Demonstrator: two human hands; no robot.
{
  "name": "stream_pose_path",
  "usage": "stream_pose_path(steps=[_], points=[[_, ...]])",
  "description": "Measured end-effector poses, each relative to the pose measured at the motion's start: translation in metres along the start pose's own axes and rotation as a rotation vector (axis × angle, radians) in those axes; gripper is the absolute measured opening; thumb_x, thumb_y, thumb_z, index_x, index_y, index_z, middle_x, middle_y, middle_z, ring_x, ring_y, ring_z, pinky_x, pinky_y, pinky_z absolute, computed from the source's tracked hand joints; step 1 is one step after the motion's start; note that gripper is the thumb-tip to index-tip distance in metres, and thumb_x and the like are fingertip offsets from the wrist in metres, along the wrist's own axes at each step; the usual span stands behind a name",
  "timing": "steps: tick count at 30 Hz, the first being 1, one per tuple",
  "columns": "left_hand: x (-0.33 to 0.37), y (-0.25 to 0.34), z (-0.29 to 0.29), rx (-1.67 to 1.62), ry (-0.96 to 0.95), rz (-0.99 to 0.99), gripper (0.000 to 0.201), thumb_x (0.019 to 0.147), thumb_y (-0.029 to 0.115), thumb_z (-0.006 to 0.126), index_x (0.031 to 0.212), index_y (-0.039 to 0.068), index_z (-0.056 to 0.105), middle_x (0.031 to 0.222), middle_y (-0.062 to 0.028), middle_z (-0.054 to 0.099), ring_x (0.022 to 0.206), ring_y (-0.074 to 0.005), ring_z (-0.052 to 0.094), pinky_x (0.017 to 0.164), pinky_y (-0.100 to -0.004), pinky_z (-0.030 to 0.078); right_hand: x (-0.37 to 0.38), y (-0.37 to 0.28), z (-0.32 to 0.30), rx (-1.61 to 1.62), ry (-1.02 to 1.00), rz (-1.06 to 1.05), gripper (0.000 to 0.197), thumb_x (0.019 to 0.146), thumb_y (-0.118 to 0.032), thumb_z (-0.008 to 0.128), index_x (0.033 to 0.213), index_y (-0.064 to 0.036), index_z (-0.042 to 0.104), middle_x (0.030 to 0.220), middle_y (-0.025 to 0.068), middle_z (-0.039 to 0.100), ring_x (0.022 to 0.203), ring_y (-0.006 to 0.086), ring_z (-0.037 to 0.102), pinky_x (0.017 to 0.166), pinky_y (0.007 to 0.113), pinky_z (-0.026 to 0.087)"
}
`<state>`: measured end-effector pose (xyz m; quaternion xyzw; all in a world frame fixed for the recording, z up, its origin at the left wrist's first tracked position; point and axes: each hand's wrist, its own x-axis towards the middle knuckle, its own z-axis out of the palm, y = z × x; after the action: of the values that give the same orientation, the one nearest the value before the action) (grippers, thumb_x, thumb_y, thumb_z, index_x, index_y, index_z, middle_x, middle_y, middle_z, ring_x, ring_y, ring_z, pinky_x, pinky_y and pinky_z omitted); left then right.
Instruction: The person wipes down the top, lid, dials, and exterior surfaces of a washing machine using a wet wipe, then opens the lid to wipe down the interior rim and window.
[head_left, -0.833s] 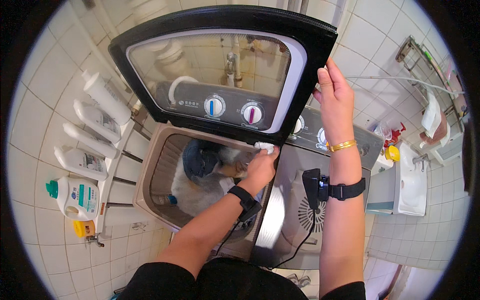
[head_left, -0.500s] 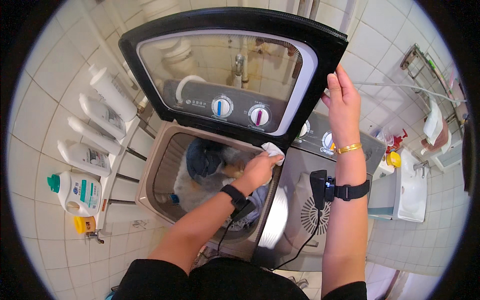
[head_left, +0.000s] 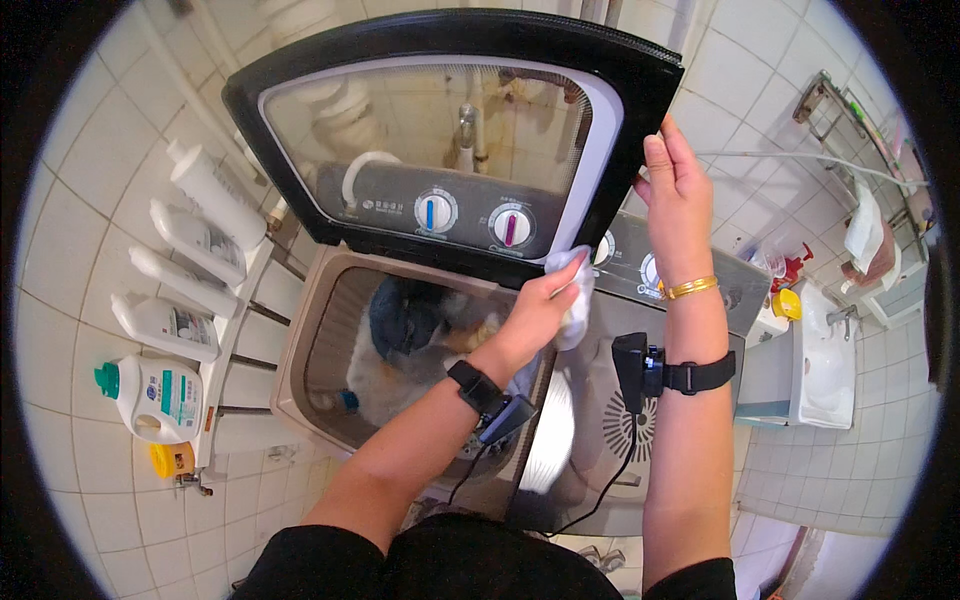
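Observation:
A twin-tub washing machine stands in front of me, its black-framed lid (head_left: 655,90) with a see-through window raised. My right hand (head_left: 678,185) grips the lid's right edge, thumb on the near side. In my left hand (head_left: 540,310) is a white cloth (head_left: 574,325), bunched and hanging by the lid's lower right corner, over the border between the tubs. Below and left, the open wash tub (head_left: 318,300) holds foamy water with a dark blue garment (head_left: 400,318) and lighter laundry, partly hidden by my left forearm.
A shelf (head_left: 235,340) on the left carries several white bottles (head_left: 205,235) and a detergent jug (head_left: 160,397) with a green cap. The spin tub's grey cover (head_left: 590,440) lies right of the wash tub. A white sink (head_left: 825,365) and wall rack (head_left: 830,105) are farther right.
My left hand has moved up and right with the white cloth, from the wash tub's corner to beside the lid's lower corner. My right hand still holds the lid up.

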<state>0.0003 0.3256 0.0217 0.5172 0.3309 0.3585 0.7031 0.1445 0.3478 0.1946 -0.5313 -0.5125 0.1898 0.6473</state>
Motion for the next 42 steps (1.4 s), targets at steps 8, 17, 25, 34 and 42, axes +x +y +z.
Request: stream_pose_path(steps=[8, 17, 25, 34, 42], points=[[0.005, -0.034, -0.009, 0.553, 0.087, 0.266, 0.054, 0.096, 0.002, 0.052, 0.146, 0.022, 0.048, 0.1, -0.0151, 0.063, 0.088, -0.0277, 0.061, 0.086, -0.0329, 0.048, -0.002, -0.012, 0.007, 0.053, 0.066, 0.068, 0.045, 0.102, -0.027, 0.058, 0.142, -0.0075, 0.052, 0.091, -0.0031, 0.061, 0.07, 0.0055, 0.049, 0.065, 0.023, 0.048], [-0.017, -0.015, -0.026, 1.467, 0.232, 0.195, 0.048, 0.089, 0.018, 0.06, 0.137, 0.021, 0.054, 0.104, -0.0176, 0.062, 0.093, -0.0377, 0.064, 0.078, -0.045, 0.053, -0.004, -0.013, 0.004, 0.078, 0.021, 0.052, 0.044, 0.101, -0.026, 0.058, 0.141, -0.0075, 0.053, 0.092, -0.0025, 0.062, 0.07, 0.0055, 0.05, 0.065, 0.024, 0.049], [-0.045, -0.041, -0.042, 1.313, 0.253, 0.38, 0.058, 0.083, 0.006, 0.062, 0.139, 0.02, 0.055, 0.1, -0.0148, 0.062, 0.087, -0.0336, 0.064, 0.076, -0.0407, 0.054, 0.0, -0.004, 0.002, 0.02, 0.008, -0.003, 0.043, 0.101, -0.026, 0.058, 0.141, -0.0079, 0.054, 0.084, -0.0029, 0.059, 0.065, 0.0054, 0.048, 0.058, 0.023, 0.045], [-0.019, -0.049, -0.024, 1.525, 0.134, 0.393, 0.061, 0.083, 0.005, 0.057, 0.143, 0.014, 0.049, 0.098, -0.0127, 0.06, 0.09, -0.0348, 0.063, 0.073, -0.0414, 0.055, -0.002, -0.006, 0.003, 0.062, 0.012, 0.025, 0.043, 0.102, -0.026, 0.057, 0.141, -0.0073, 0.054, 0.083, -0.0041, 0.058, 0.066, 0.0048, 0.047, 0.061, 0.023, 0.046], [-0.018, -0.053, -0.018, 1.316, 0.134, 0.269, 0.054, 0.085, 0.005, 0.057, 0.138, 0.014, 0.052, 0.098, -0.016, 0.06, 0.09, -0.0362, 0.063, 0.072, -0.0438, 0.053, -0.003, -0.005, 0.0, 0.022, -0.01, 0.002, 0.044, 0.102, -0.026, 0.057, 0.141, -0.0075, 0.053, 0.08, -0.003, 0.056, 0.066, 0.0059, 0.048, 0.061, 0.024, 0.046]])
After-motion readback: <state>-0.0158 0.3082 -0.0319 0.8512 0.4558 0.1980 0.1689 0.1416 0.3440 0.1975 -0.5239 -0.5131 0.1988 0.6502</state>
